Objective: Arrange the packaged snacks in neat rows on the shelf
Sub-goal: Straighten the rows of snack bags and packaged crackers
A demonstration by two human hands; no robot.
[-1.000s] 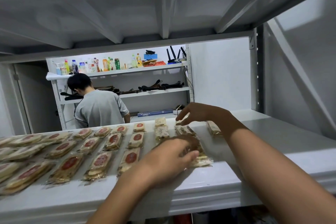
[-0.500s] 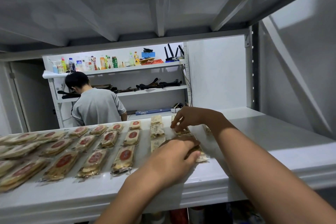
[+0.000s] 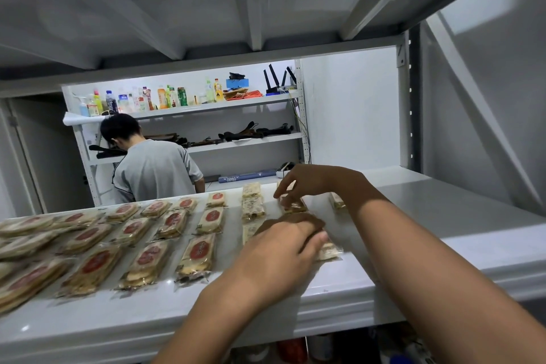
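Clear snack packs with red labels (image 3: pixel 201 251) lie in rows across the white shelf (image 3: pixel 443 233). To their right is a column of pale packs (image 3: pixel 252 207). My left hand (image 3: pixel 283 248) lies over a pale pack (image 3: pixel 329 252) near the front edge, with its fingers curled on it. Farther back, my right hand (image 3: pixel 300 183) pinches the far end of another pale pack (image 3: pixel 294 206) with its fingertips. One more pack (image 3: pixel 336 201) shows partly behind my right wrist.
The shelf's right half is bare white surface. An upper shelf board hangs close overhead. Behind the shelf a person in a grey shirt (image 3: pixel 153 171) stands facing a rack with bottles (image 3: pixel 165 97) and dark items.
My right hand has moved left and nearer, from beside the far right pack onto the pack in the middle column. My left hand stays on the front pack.
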